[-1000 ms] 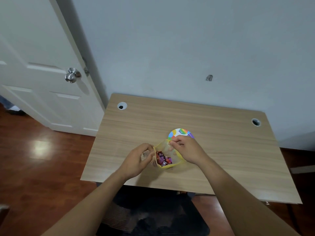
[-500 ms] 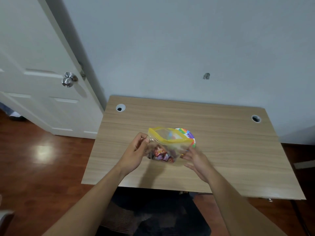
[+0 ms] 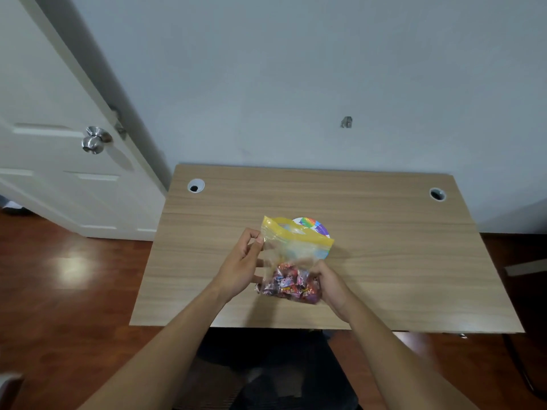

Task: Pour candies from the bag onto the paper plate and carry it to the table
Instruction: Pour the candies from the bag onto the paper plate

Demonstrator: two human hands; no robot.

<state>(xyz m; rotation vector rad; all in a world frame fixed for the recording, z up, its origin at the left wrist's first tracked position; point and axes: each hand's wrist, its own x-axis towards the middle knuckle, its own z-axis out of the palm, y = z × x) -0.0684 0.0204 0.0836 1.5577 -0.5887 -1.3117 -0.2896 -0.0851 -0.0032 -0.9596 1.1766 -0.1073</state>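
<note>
Bag (image 3: 291,255) held above middle of desk (image 3: 384,232), near front edge. Left hand (image 3: 239,267) pinches side below yellow zip; right hand (image 3: 328,284) cups bottom where candies (image 3: 288,284) sit. Paper plate (image 3: 318,229) behind. Film looks soft, slippery; load light, shifting, so grip bottom corners for pouring.

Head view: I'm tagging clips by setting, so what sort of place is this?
Probably a room at home or a small office: a wooden desk with cable holes, a white panelled door and a polished wood floor.
</note>
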